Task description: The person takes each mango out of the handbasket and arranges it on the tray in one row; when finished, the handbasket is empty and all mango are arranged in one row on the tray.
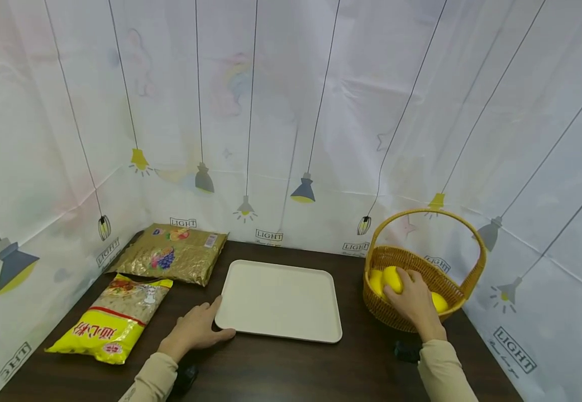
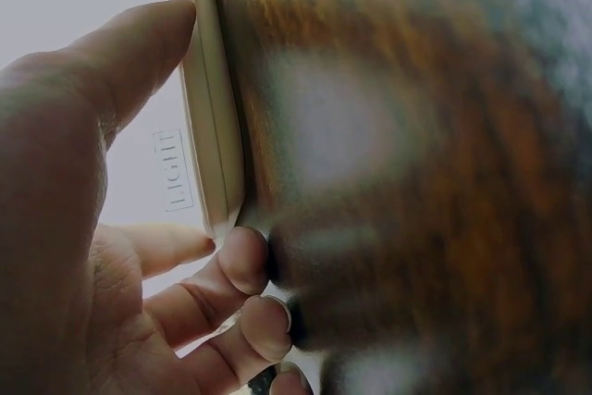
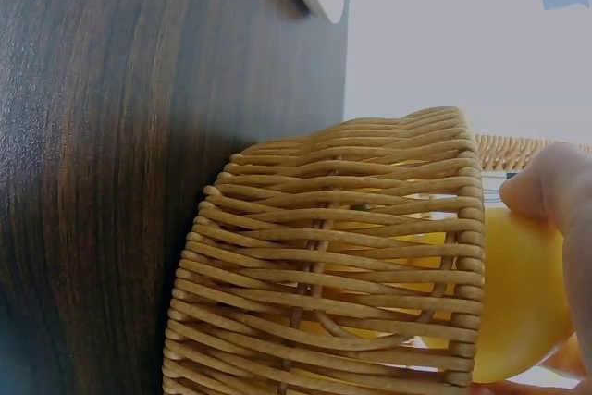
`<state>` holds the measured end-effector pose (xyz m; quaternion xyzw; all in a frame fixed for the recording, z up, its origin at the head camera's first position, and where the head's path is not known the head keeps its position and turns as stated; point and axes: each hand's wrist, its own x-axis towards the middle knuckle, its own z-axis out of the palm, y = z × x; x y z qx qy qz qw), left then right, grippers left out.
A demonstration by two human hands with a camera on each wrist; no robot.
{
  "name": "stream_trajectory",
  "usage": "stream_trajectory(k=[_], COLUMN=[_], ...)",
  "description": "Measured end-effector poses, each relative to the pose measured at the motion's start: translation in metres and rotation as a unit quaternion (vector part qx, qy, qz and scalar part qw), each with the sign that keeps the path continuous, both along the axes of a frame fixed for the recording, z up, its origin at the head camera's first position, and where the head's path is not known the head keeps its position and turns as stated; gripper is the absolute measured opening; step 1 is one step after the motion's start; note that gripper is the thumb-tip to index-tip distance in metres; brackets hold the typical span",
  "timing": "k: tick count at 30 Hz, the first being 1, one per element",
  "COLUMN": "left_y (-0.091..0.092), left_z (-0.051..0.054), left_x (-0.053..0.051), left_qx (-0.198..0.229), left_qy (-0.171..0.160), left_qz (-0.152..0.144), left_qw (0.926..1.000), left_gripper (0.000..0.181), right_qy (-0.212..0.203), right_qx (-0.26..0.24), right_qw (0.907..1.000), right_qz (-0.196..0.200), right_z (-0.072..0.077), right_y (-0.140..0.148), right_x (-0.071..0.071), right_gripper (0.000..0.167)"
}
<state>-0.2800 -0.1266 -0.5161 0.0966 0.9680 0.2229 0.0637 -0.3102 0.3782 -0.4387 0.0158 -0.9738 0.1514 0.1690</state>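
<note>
In the head view a white rectangular tray [image 1: 280, 301] lies flat on the table. My left hand [image 1: 195, 329] is at its near left corner, thumb and forefinger spread. The left wrist view shows the thumb [image 2: 153, 39] against the tray edge [image 2: 215, 108], the other fingers loosely bent near the corner. To the right, my right hand [image 1: 414, 301] reaches into a wicker basket [image 1: 389, 319] and grips a yellow lemon [image 1: 392, 279]. From the right wrist view, this lemon [image 3: 518, 298] shows above the woven rim, with fingers around it. More yellow fruits [image 1: 439, 302] lie in the basket.
On the left lie a yellow-and-clear food bag [image 1: 112, 321] and a gold packet [image 1: 170, 254] with fruit pictures behind it. The basket's tall arched handle [image 1: 477, 257] rises beside the right hand. A printed curtain [image 1: 281, 139] closes off the back and sides.
</note>
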Motion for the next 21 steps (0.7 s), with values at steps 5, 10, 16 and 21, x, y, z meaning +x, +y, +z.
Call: stream_trajectory(k=[5,10,16,21], left_y=[-0.001,0.000,0.000,0.000], left_z=[-0.001,0.000,0.001,0.002], left_x=[0.000,0.000,0.000,0.002], left_qx=[0.002,0.000,0.001,0.000], left_qy=[-0.005,-0.006,-0.006,-0.008], left_qz=[0.002,0.001,0.002,0.002], left_qw=[1.0000,1.0000,1.0000,1.0000], left_gripper=[0.103,0.104,0.103,0.103], right_qy=[0.018,0.031,0.068,0.112], right_qx=[-0.004,-0.008,-0.019,-0.021], right_qw=[0.9998,0.9995,0.9973,0.9925], right_qz=[0.007,0.008,0.021,0.043], right_z=[-0.001,0.003,0.006,0.002], right_y=[-0.003,-0.010,-0.025,-0.042], right_x=[0.000,0.004,0.014,0.021], right_gripper=[0.062,0.062,0.060,0.058])
